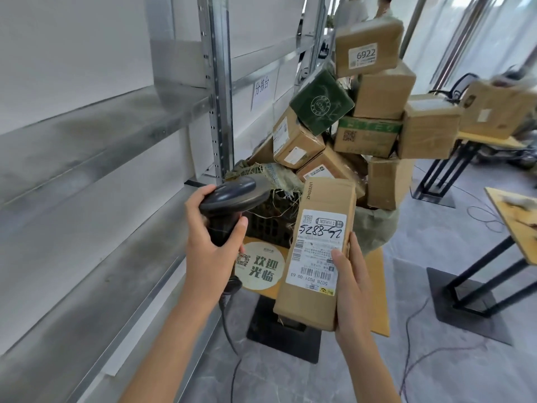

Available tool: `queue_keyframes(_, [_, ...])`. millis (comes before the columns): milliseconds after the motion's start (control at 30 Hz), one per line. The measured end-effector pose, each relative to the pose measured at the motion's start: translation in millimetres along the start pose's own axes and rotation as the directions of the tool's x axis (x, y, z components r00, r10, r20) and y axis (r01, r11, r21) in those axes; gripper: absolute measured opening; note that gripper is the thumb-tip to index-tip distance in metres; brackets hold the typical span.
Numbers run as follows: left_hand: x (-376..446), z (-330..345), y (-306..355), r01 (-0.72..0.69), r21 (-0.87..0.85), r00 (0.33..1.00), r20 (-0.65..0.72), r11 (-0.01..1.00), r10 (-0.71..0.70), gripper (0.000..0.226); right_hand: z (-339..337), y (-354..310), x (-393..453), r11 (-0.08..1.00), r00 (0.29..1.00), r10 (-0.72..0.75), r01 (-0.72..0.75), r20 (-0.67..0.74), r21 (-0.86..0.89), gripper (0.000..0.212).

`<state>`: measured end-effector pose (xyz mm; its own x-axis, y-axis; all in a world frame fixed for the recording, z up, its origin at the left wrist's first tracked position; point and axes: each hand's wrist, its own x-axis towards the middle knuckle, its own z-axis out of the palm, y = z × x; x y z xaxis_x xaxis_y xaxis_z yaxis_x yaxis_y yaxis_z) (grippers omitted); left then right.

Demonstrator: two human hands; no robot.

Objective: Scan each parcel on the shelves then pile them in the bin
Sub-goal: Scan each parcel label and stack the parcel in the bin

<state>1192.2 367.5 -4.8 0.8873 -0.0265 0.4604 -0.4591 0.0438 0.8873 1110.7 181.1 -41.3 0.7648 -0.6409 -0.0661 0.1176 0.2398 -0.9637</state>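
Observation:
My right hand (350, 283) grips a long brown cardboard parcel (313, 298) by its right edge, its white shipping label facing me. My left hand (210, 242) holds a black handheld barcode scanner (232, 199) by its handle, its head just left of the parcel's top. Behind them stands the black slatted bin (268, 225), draped with a woven sack and heaped high with several cardboard parcels (374, 91), one dark green.
Grey metal shelves (87, 146) run along the left, with no parcels on the parts in view. The bin rests on a low wooden table (377, 301) with a round sticker. The scanner's cable hangs to the floor. Black-legged tables stand at right, one bearing another box (491, 112).

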Motion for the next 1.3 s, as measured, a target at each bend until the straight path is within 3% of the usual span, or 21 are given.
queue_keyframes(333, [24,116,19,-0.078,-0.042,0.997,0.002,0.996,0.078,0.061,-94,-103,42,0.991,0.994,0.022,-0.008,0.107,-0.132,0.044])
queue_keyframes(500, [37,179,29,-0.114,-0.101,0.993,-0.002,0.988,0.115,0.060,-151,-195,100,0.963,0.978,0.001,0.056,0.210,-0.264,0.035])
queue_keyframes(600, [53,210,42,-0.129,-0.125,0.992,-0.004,0.984,0.129,0.058,-159,-261,139,0.955,0.987,0.029,0.018,0.156,-0.295,0.020])
queue_keyframes(667, [66,228,53,-0.136,-0.130,0.990,0.006,0.982,0.138,0.057,-158,-292,151,0.980,0.996,0.055,-0.039,0.076,-0.193,0.023])
queue_keyframes(767, [85,251,69,-0.160,-0.109,0.985,0.040,0.981,0.165,0.059,-154,-324,176,0.995,0.994,0.056,-0.047,0.093,-0.093,0.020])
queue_keyframes(967, [115,270,79,-0.203,-0.106,0.976,0.052,0.973,0.210,0.056,-104,-356,261,0.956,0.991,0.126,-0.110,0.041,-0.273,0.026])
queue_keyframes(1300, [146,269,63,-0.182,-0.092,0.981,0.046,0.979,0.186,0.059,-53,-339,346,0.877,0.966,0.252,-0.252,-0.054,-0.410,0.028])
